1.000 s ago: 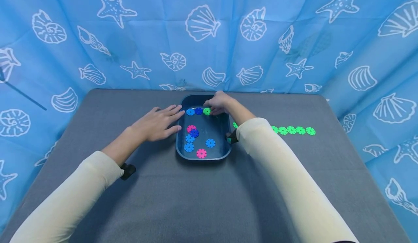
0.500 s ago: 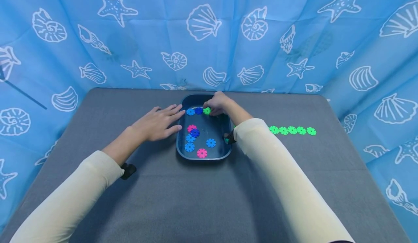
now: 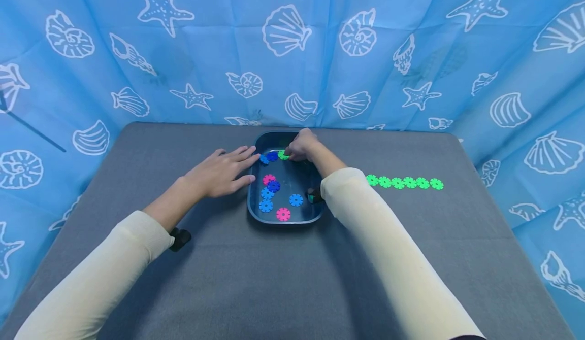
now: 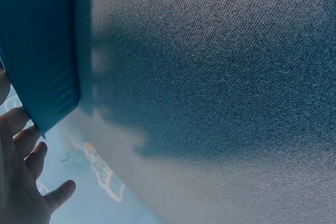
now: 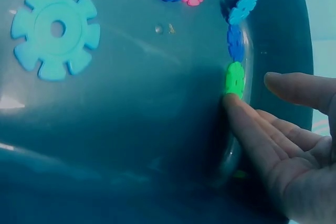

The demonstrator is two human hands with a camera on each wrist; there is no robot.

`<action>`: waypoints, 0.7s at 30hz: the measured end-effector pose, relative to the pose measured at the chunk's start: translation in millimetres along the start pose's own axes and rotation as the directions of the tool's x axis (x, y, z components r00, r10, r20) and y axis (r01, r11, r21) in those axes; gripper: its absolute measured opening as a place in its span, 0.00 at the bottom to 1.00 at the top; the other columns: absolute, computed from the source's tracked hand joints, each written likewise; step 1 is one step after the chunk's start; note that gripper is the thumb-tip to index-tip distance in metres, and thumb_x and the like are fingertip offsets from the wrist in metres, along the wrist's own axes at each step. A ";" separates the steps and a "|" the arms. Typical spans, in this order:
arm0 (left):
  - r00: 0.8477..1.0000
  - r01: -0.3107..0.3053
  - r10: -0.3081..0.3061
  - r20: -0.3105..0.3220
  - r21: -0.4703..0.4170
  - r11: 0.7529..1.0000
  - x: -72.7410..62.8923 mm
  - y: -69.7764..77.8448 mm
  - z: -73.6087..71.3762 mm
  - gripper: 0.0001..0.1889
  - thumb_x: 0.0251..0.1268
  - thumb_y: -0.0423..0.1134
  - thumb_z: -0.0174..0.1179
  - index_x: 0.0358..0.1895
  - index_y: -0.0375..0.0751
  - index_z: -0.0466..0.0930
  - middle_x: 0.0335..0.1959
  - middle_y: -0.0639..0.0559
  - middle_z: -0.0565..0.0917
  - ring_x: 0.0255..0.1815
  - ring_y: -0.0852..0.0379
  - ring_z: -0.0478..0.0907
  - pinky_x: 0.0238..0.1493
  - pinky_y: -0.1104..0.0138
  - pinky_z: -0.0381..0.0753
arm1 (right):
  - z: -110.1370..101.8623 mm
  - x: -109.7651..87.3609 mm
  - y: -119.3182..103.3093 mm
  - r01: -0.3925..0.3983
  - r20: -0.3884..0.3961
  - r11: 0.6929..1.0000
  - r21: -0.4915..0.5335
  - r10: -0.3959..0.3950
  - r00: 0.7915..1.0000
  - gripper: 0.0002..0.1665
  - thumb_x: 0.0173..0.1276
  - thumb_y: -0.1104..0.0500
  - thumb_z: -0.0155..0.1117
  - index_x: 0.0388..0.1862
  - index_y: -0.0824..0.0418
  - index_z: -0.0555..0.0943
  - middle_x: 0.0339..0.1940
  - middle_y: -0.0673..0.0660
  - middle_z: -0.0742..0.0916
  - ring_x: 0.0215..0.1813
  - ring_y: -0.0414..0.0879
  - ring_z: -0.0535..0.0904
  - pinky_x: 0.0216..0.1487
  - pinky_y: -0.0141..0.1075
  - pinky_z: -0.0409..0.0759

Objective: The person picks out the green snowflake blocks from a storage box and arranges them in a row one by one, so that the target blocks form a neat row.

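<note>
Inside a dark blue plastic tray (image 3: pixel 285 223), my right hand (image 3: pixel 304 145) reaches to the far end. In the right wrist view a fingertip touches the edge of a green snowflake disc (image 5: pixel 236 80), with the thumb held apart from it. Left of the green disc stand a dark blue snowflake disc (image 5: pixel 235 43) and a light blue snowflake disc (image 5: pixel 243 9), which leans at the far left corner. My left hand (image 3: pixel 219 174) has its fingers spread, their tips on the tray's left rim.
Nearer in the tray lie pink snowflake discs (image 3: pixel 283 214) and several blue ones, such as a light blue disc (image 3: pixel 296 200). A row of several green snowflake discs (image 3: pixel 398 183) lies on the grey tabletop to the right. A blue shell-patterned curtain (image 3: pixel 301 76) hangs behind.
My right hand has shifted left, and the green, dark blue and light blue discs at the tray's far end have slid left with it. The light blue disc now tilts. My left hand stays put.
</note>
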State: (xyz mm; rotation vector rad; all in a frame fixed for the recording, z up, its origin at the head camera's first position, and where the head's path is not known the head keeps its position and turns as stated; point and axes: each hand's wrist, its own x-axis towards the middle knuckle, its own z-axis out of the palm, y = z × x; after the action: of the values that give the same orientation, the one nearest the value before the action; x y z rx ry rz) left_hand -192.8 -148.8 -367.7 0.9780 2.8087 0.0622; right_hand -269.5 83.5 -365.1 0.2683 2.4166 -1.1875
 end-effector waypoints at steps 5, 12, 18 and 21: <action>1.000 -0.002 0.002 -0.004 -0.002 1.000 0.5 -1.1 0.7 0.35 0.77 0.58 0.47 0.79 0.44 0.54 0.80 0.43 0.53 0.80 0.42 0.50 0.71 0.36 0.53 | -0.8 -2.5 -1.0 -0.016 0.047 0.993 0.117 0.010 0.999 0.16 0.67 0.68 0.66 0.52 0.74 0.80 0.36 0.63 0.88 0.41 0.51 0.88 0.51 0.40 0.84; 1.000 -0.004 0.004 0.000 0.003 1.000 1.1 -0.5 0.0 0.36 0.77 0.58 0.47 0.80 0.45 0.53 0.80 0.44 0.53 0.80 0.42 0.49 0.71 0.36 0.53 | 4.6 -0.9 -2.7 -0.052 0.114 0.959 0.279 0.021 0.993 0.17 0.68 0.71 0.63 0.54 0.76 0.79 0.50 0.70 0.86 0.50 0.55 0.86 0.54 0.40 0.83; 1.000 -0.007 0.007 0.004 0.007 1.000 1.2 -0.7 0.0 0.36 0.77 0.58 0.46 0.80 0.45 0.53 0.80 0.44 0.53 0.80 0.43 0.49 0.71 0.36 0.54 | 11.3 0.0 -3.1 -0.050 0.139 0.939 0.341 0.003 0.990 0.15 0.69 0.71 0.61 0.53 0.77 0.80 0.53 0.71 0.85 0.55 0.57 0.84 0.55 0.41 0.82; 1.000 -0.010 0.010 0.001 0.009 1.000 1.1 -0.8 -0.1 0.36 0.77 0.58 0.46 0.79 0.44 0.53 0.80 0.44 0.53 0.80 0.42 0.50 0.71 0.36 0.54 | 14.0 0.7 -2.7 -0.053 0.154 0.932 0.358 -0.003 0.988 0.15 0.71 0.71 0.60 0.54 0.76 0.80 0.52 0.70 0.85 0.55 0.57 0.84 0.56 0.41 0.82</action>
State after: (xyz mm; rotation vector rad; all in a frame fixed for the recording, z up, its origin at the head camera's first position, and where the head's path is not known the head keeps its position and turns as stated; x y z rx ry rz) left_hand -194.1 -148.7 -367.8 0.9934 2.8054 0.0507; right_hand -267.0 70.7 -371.1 0.3058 2.0476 -1.5789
